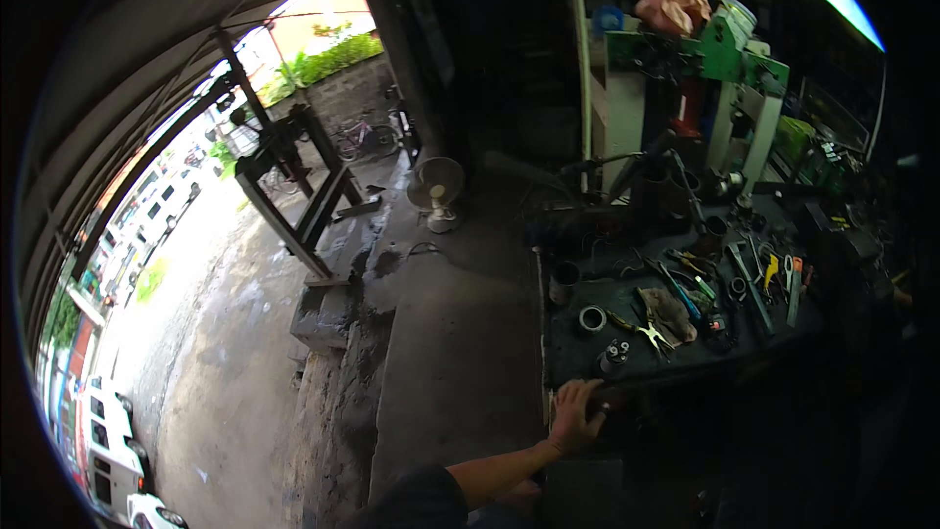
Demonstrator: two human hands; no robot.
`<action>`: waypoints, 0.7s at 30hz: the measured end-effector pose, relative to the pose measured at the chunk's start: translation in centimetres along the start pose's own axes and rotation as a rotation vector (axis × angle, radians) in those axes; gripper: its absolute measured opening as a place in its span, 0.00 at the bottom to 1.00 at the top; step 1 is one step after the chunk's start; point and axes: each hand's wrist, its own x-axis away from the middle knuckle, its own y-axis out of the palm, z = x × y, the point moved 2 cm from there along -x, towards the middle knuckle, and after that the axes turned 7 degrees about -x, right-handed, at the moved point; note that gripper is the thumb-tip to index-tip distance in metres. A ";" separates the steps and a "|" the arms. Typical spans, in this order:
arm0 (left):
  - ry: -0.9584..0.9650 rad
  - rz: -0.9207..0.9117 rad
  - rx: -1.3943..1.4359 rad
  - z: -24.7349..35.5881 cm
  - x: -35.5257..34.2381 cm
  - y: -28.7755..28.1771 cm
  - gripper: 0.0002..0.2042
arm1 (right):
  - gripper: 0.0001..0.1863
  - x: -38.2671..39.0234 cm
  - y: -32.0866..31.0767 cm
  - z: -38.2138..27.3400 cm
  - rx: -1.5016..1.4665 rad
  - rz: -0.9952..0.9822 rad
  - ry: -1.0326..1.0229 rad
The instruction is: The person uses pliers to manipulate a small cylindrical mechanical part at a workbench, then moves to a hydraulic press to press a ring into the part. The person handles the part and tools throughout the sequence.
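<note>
left hand (574, 418) is resting at the bench (576, 355) edge, fingers slightly bent; can't tell if it's gripping. small can (609, 367) is standing just beyond, pliers (651, 334) lying behind. careless forward sweep risks tipping the can. right hand isn't showing.

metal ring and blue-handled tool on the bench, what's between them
Yellow-handled pliers and a crumpled rag lie between them, in the head view.

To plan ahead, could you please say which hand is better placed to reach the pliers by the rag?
Probably the left hand: it rests at the edge of the workbench, near the pliers; the right hand isn't discernible.
</note>
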 end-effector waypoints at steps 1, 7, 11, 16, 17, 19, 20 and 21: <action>-0.013 -0.049 -0.062 1.9 2.2 0.6 0.33 | 0.22 0.1 0.3 2.8 -0.290 -0.069 0.226; 0.217 -0.632 0.164 12.5 14.7 3.5 0.24 | 0.22 -2.9 -0.9 9.0 -0.502 -0.154 0.129; 0.165 -0.679 0.047 10.8 21.2 1.1 0.22 | 0.21 -6.8 -5.0 9.9 -0.538 -0.236 0.151; -0.397 -0.599 -0.137 4.5 25.9 -5.4 0.21 | 0.21 -7.8 -9.2 10.7 -0.597 -0.224 0.167; -0.431 -0.613 -0.118 4.5 26.4 -6.4 0.21 | 0.21 -7.8 -10.0 10.5 -0.610 -0.213 0.167; -0.546 -0.665 -0.096 4.3 26.8 -8.2 0.23 | 0.19 -7.9 -11.2 10.3 -0.637 -0.166 0.125; -0.543 -0.676 -0.100 4.4 27.0 -8.5 0.24 | 0.18 -8.0 -11.8 10.3 -0.648 -0.127 0.085; -0.543 -0.703 -0.096 4.3 27.2 -8.5 0.25 | 0.17 -8.0 -11.9 10.8 -0.675 -0.088 0.095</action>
